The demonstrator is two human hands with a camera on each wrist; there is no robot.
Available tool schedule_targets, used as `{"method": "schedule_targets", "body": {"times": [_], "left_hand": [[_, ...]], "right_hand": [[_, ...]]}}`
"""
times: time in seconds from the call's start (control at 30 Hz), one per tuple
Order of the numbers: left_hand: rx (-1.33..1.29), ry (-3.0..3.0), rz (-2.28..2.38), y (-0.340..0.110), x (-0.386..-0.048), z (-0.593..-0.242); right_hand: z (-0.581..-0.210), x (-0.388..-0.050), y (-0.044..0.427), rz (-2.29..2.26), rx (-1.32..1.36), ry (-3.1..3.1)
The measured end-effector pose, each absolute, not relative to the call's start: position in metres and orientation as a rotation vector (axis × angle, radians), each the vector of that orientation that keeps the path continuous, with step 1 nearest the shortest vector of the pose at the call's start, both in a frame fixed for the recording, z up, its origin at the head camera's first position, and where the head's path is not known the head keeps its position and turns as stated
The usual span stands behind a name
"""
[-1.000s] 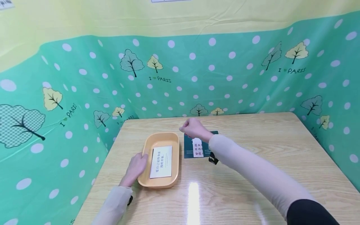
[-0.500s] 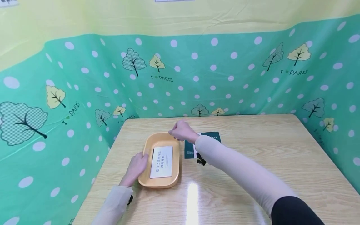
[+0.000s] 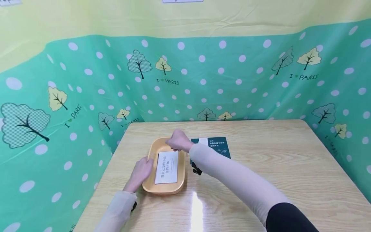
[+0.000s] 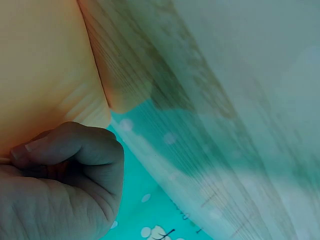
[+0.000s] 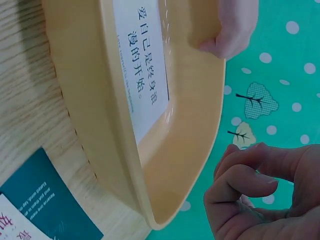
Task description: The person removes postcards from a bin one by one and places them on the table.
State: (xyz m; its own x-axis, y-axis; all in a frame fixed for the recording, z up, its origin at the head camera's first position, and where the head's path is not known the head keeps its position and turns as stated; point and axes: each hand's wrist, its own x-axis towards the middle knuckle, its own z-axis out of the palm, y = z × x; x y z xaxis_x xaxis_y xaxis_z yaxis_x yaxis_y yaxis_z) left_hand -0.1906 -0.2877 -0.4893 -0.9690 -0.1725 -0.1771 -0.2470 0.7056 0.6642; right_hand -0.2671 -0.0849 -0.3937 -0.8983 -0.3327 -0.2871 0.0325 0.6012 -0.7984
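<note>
A pale orange plastic tray (image 3: 180, 180) stands on the table, holding a white card (image 3: 166, 167) printed with Chinese characters. My left hand (image 3: 142, 169) grips the tray's left rim, thumb over the edge; in the left wrist view the fingers curl at the rim. Above the tray's far right part hovers my right hand (image 3: 179, 140), its fingers loosely curled with a gap to the thumb in the right wrist view, and nothing visible in them. Right of the tray lies a dark green card (image 3: 218, 145) with a white strip (image 5: 15, 220) of red lettering on it, partly hidden by my right forearm.
The light wooden table (image 3: 275, 161) extends to the right of the cards. A green dotted curtain (image 3: 203, 74) with printed trees encloses the table's back and sides.
My right hand has moved left from above the dark green card to above the tray, lowering slightly. My left hand, the tray and the white card keep their places.
</note>
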Motion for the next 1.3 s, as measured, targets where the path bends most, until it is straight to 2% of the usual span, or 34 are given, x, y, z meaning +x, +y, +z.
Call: {"method": "schedule_targets", "body": {"times": [0.57,0.87,1.3], "left_hand": [[-0.328,2.824,1.117,-0.291,-0.196,-0.486],[-0.324,2.84,1.088,-0.288,-0.195,-0.486],[-0.318,2.893,1.046,-0.288,-0.193,-0.491]], "right_hand": [[-0.403,-0.269,-0.112,-1.127,-0.197,2.43],[-0.426,-0.262,-0.122,-1.209,-0.153,2.474],[-0.438,-0.252,-0.112,-0.86,-0.245,2.615]]}}
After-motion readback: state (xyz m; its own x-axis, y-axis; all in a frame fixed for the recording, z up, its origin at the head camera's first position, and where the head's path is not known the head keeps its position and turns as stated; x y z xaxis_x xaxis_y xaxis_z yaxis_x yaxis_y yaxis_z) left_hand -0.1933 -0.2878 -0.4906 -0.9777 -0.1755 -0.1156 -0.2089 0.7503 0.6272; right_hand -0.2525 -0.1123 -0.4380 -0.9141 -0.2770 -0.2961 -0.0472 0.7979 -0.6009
